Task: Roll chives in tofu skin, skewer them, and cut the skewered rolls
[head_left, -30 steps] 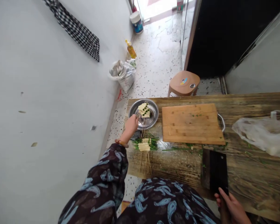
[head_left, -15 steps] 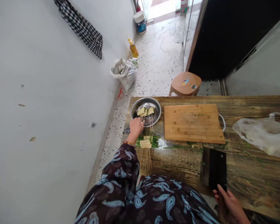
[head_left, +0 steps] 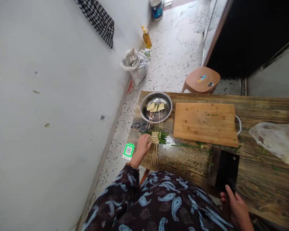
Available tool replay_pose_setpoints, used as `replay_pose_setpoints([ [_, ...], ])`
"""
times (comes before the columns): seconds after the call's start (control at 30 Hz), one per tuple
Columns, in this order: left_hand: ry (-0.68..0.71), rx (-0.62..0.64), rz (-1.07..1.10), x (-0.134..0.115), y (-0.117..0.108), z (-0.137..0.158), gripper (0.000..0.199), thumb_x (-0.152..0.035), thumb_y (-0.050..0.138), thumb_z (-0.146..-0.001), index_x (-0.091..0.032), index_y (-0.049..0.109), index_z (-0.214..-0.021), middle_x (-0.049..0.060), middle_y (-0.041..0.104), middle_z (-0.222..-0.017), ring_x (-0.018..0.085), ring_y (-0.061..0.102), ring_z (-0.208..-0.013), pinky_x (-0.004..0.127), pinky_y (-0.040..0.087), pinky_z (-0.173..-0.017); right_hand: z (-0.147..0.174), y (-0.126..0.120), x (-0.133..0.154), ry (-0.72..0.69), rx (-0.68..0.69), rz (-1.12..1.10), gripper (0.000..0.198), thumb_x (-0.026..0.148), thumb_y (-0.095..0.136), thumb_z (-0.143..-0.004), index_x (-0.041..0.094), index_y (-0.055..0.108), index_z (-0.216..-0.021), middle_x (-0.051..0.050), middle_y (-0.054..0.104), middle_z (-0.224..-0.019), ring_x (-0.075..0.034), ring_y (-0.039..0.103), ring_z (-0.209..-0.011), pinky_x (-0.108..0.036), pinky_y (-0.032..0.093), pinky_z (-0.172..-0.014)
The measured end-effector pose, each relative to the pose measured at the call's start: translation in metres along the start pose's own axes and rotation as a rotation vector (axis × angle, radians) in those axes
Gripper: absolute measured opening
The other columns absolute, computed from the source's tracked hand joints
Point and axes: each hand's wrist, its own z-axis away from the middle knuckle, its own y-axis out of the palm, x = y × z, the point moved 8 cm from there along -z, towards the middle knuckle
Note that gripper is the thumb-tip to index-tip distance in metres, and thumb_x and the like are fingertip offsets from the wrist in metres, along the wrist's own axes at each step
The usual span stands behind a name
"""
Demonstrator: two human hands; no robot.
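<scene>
My left hand point(head_left: 144, 145) is at the left end of several pale rolls with green filling on wooden skewers point(head_left: 154, 138), its thumb and fingers closed about that end. Long green stalks point(head_left: 163, 138) stick out around these rolls. Beyond them, a round steel bowl point(head_left: 168, 113) holds shorter cut skewered rolls point(head_left: 157, 107), their sticks leaning over the near rim. My right hand point(head_left: 237, 208) grips a dark, wide-bladed cleaver point(head_left: 227, 168) by its handle. The blade lies over the table near the front edge.
A wooden cutting board point(head_left: 204, 123) with green scraps lies right of the bowl. A dark cloth point(head_left: 141, 125) sits near the bowl, and a white plastic bag point(head_left: 276, 139) at the right. Beyond the table point(head_left: 190, 158) stand a stool point(head_left: 202, 78) and a sack point(head_left: 137, 72).
My left hand has come back from the bowl to the uncut skewered rolls. The view has shifted a little. My right hand stays on the cleaver.
</scene>
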Motion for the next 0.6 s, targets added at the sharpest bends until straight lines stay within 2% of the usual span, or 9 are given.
replay_pose_setpoints([
  [0.07,0.025,0.029,-0.010,-0.004,0.006,-0.002,0.038,-0.025,0.062,-0.080,-0.022,0.052,-0.116,0.008,0.054,-0.123,0.022,0.049,-0.115,0.037,0.040,-0.098,-0.003,-0.002,0.004,0.006,-0.008,0.013,0.042,0.058,0.071,-0.058,0.021,0.058,-0.071,-0.002,0.063,-0.055,-0.018,0.057,-0.045,-0.029,0.043,-0.041],
  [0.23,0.028,0.061,-0.058,-0.003,0.014,-0.008,0.035,-0.023,0.065,-0.077,-0.022,0.054,-0.109,0.008,0.056,-0.109,0.024,0.051,-0.104,0.039,0.041,-0.092,-0.012,0.002,0.021,-0.026,0.009,-0.061,0.040,0.053,0.075,-0.058,0.020,0.059,-0.074,0.001,0.063,-0.057,-0.014,0.055,-0.046,-0.025,0.044,-0.043],
  [0.33,0.032,0.065,-0.081,-0.001,0.017,-0.010,0.038,-0.024,0.065,-0.076,-0.022,0.053,-0.113,0.008,0.054,-0.112,0.024,0.051,-0.104,0.038,0.041,-0.091,-0.013,0.006,0.030,-0.038,0.027,-0.122,0.042,0.052,0.077,-0.057,0.018,0.059,-0.075,0.002,0.064,-0.058,-0.011,0.054,-0.046,-0.022,0.045,-0.044],
  [0.5,0.076,0.083,-0.117,-0.005,0.022,-0.009,0.056,-0.028,0.068,-0.073,-0.022,0.048,-0.124,0.008,0.052,-0.117,0.024,0.050,-0.106,0.037,0.039,-0.094,-0.012,0.011,0.040,-0.065,0.067,-0.157,0.043,0.050,0.078,-0.057,0.017,0.058,-0.074,0.003,0.063,-0.056,-0.010,0.054,-0.045,-0.020,0.044,-0.043],
  [0.6,0.088,0.077,-0.149,-0.011,0.022,-0.008,0.059,-0.023,0.066,-0.072,-0.022,0.046,-0.127,0.009,0.052,-0.118,0.025,0.049,-0.108,0.039,0.038,-0.094,-0.012,0.012,0.042,-0.071,0.077,-0.160,0.042,0.050,0.078,-0.058,0.017,0.058,-0.075,0.003,0.063,-0.057,-0.009,0.054,-0.045,-0.018,0.045,-0.044],
])
